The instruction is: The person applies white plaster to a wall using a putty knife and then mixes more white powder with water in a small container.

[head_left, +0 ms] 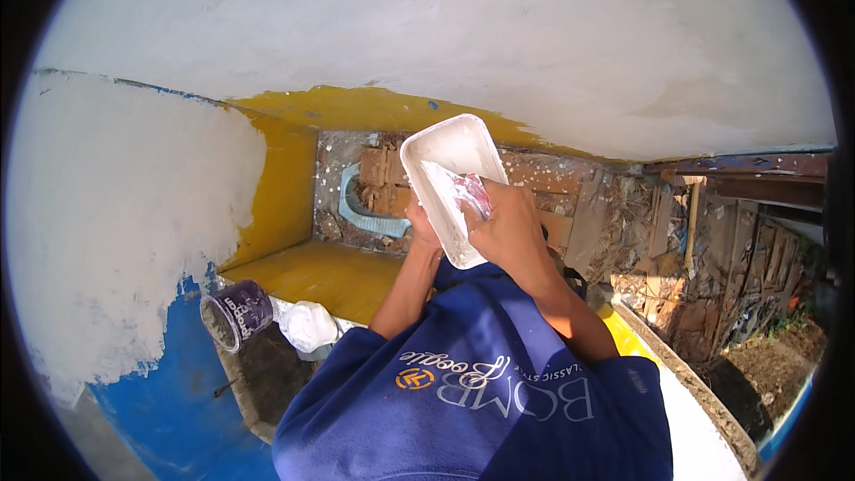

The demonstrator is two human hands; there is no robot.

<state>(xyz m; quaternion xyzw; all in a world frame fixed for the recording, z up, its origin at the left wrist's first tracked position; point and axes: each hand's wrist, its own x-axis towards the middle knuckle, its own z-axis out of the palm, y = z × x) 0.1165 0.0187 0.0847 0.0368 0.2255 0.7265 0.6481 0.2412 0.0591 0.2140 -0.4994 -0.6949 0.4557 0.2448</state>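
Observation:
A shallow white rectangular tray (pixel 456 144), smeared inside with white paste, is held tilted in front of my chest. My left hand (pixel 422 224) grips its left side, fingers partly hidden behind the rim. My right hand (pixel 509 224) is closed over the tray's right side, around a reddish tool (pixel 473 194) coated with white paste. The tool reaches into the tray; with the hand over it, I cannot make out whether it is a scraper or a brush. White paste (pixel 438 180) lies along the tray's left inner wall beside the tool.
Ahead, a yellow-painted wall (pixel 356 110) is mostly covered in white. At left, a purple bucket (pixel 239 313) lies tipped beside a white bundle (pixel 308 327) on a ledge. Below lie a light-blue curved piece (pixel 372 221) and scattered boards (pixel 583 223). A wooden stick (pixel 692 223) stands at right.

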